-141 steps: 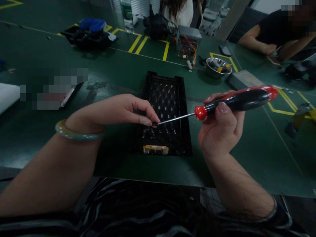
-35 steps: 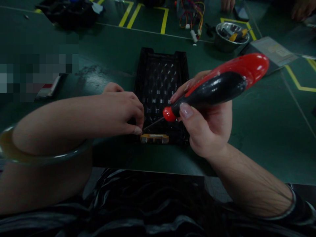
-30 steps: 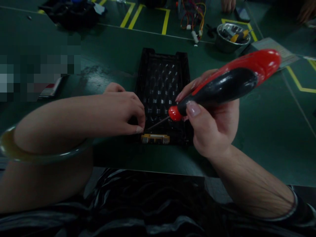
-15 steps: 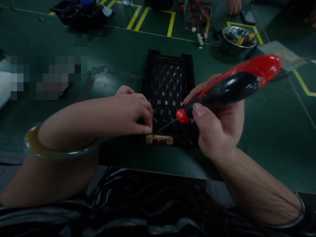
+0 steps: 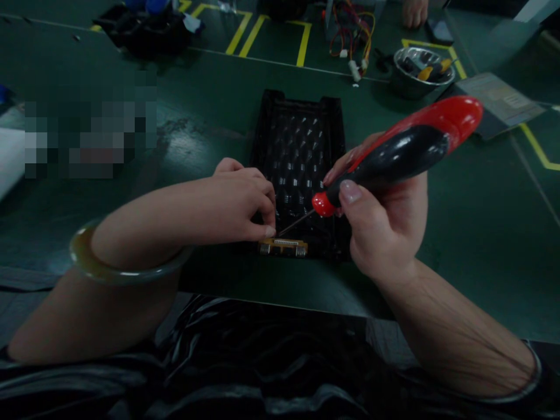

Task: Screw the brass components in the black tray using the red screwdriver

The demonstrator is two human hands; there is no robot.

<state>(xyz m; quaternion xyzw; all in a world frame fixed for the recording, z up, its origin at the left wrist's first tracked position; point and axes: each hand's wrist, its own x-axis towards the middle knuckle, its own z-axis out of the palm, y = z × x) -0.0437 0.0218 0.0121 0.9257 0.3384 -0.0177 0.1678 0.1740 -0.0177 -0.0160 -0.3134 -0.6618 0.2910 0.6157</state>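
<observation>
A black perforated tray-like casing (image 5: pixel 301 146) lies on the green table (image 5: pixel 472 233), with a small yellow connector board (image 5: pixel 283 247) at its near edge. My right hand (image 5: pixel 385 227) is closed round the red-and-black handle of a screwdriver (image 5: pixel 394 154); its thin shaft slants down to the board's left end. My left hand (image 5: pixel 238 201) rests at the casing's near left corner, fingers pinched together right at the screwdriver tip. Whatever the fingertips pinch is too small to make out.
A steel bowl (image 5: pixel 413 64) with small tools stands at the back right beside coloured wires (image 5: pixel 352 35). A grey flat box (image 5: pixel 499 99) lies right of it. A black bundle (image 5: pixel 144 29) sits at the back left. Another person's hand (image 5: pixel 413 11) rests at the far edge.
Earlier my hands were raised, my left fingers at the screwdriver tip above the casing. Both then came down to the board, and over the last second they barely moved.
</observation>
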